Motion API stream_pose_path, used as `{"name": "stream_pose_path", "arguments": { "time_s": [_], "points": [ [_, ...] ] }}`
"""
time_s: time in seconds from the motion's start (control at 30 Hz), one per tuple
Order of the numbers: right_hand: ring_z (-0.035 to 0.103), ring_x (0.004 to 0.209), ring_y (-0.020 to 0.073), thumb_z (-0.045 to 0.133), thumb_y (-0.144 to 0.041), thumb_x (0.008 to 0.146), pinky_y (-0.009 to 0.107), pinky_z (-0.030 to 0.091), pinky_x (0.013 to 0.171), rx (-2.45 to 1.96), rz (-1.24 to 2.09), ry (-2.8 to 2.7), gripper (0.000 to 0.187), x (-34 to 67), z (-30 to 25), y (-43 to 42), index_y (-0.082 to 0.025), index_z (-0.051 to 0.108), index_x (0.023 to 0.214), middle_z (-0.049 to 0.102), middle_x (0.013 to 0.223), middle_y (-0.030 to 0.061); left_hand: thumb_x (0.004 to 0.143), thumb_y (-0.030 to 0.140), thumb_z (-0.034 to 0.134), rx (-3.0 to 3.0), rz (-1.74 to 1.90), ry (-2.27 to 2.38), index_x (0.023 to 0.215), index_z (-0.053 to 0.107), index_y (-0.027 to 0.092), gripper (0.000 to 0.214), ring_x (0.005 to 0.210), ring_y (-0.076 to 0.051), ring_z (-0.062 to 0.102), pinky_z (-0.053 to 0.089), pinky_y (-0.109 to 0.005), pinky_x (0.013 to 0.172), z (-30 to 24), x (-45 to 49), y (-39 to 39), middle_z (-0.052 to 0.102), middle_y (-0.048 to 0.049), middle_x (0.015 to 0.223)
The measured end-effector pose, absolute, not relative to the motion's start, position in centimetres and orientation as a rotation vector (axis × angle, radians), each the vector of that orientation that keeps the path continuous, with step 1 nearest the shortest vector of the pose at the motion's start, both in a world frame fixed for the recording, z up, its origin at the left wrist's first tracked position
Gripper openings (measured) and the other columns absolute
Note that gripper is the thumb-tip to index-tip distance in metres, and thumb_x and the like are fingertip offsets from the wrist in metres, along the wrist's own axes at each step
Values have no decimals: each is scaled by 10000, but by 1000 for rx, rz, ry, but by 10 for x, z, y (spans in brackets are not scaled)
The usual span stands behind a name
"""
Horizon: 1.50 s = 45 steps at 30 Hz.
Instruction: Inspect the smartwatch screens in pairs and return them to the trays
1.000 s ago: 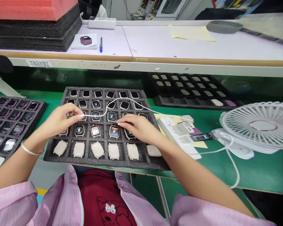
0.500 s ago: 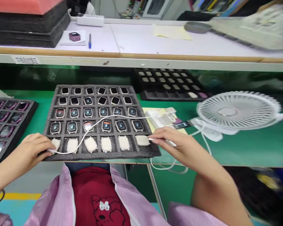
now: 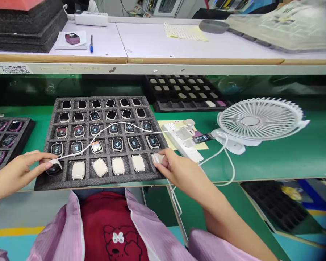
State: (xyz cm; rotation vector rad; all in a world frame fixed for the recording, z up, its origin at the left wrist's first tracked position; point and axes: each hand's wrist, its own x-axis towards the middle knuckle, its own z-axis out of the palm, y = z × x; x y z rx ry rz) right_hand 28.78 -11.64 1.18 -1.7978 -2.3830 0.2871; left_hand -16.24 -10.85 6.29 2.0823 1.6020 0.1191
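Note:
A dark foam tray [image 3: 40, 183] on the green bench holds rows of small watch bodies, some with lit screens, the nearest row mostly lying white back up. My left hand [image 3: 19, 172] pinches the watch body [image 3: 54, 169] in the front left pocket, where a white cable [image 3: 103, 129] ends. That cable arcs over the tray to a white power strip [image 3: 183, 146]. My right hand [image 3: 179, 170] closes its fingers on the white watch body [image 3: 157, 158] in the front right pocket.
A white desk fan [image 3: 256, 121] stands right of the power strip. Another foam tray [image 3: 190, 105] sits behind, and a tray of watches [image 3: 25, 132] at the far left. On the raised shelf [image 3: 179, 59] lie a pen, a pink watch and stacked foam.
Both hands have come down from the middle rows to the front row, left hand to the left corner, right hand to the right corner. The cable end moved with the left hand. The view shifted right.

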Motion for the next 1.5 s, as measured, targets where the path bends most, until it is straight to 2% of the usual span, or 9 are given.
{"name": "stream_pose_path", "arguments": {
  "time_s": [0.17,0.27,0.4,0.57,0.77,0.87,1.0,1.2,1.5],
  "points": [
    [679,597,276,478,-312,903,331,405,471,-1777,145,-2576,165,303,17,-121,-237,525,763,709,716,85,984,531,455,2070,4,1515,1158,721,310,387,1160,-240,630,427,-346,1051,59,-166,-108,726,15,1234],
    [695,624,262,481,-273,890,347,491,526,-1668,387,-2548,143,320,26,-117,-243,597,813,733,747,72,988,558,399,2077,-13,1505,1195,709,296,456,1150,-241,630,436,-330,1029,56,-168,-107,722,-17,1235],
    [680,595,249,492,-411,933,358,540,527,-1568,688,-2438,222,343,28,-97,-290,678,925,744,777,57,981,577,357,2090,-67,1501,1156,713,295,487,1090,-239,643,441,-322,994,57,-166,-103,738,-38,1162],
    [726,723,325,460,-346,929,432,558,619,-1515,519,-2533,271,343,13,-74,-288,717,866,757,844,93,986,539,353,2083,-98,1439,1096,711,270,461,1019,-221,659,419,-316,992,61,-160,-99,750,-33,1071],
    [688,697,321,444,-327,928,455,516,614,-1458,315,-2600,302,336,4,-77,-280,735,865,685,839,104,953,532,464,1914,-27,1373,1005,699,231,385,871,-189,657,480,-272,802,65,-164,-95,738,-28,979],
    [678,701,325,437,-331,929,461,499,621,-1451,296,-2600,306,336,3,-77,-277,724,839,684,805,107,903,564,533,1875,76,1520,903,684,212,383,814,-202,637,480,-299,757,65,-161,-95,728,-36,898],
    [680,713,323,413,-325,940,447,473,632,-1456,315,-2571,316,336,2,-76,-269,706,835,710,781,104,899,521,565,2029,315,1648,858,678,218,326,853,-208,621,446,-338,825,56,-137,-107,720,-41,902],
    [680,761,274,414,-255,941,400,443,708,-1539,276,-2586,295,329,11,-80,-226,700,873,728,817,90,963,293,475,2493,125,1484,867,663,253,215,834,-214,608,317,-488,990,39,-92,-133,713,-23,856],
    [656,818,230,458,-176,958,344,289,713,-1656,152,-2656,249,320,25,-85,-190,695,886,728,881,77,952,258,390,2894,19,1436,933,682,259,293,803,-304,610,304,-605,1085,44,-75,-127,661,-81,769]
  ]
}}
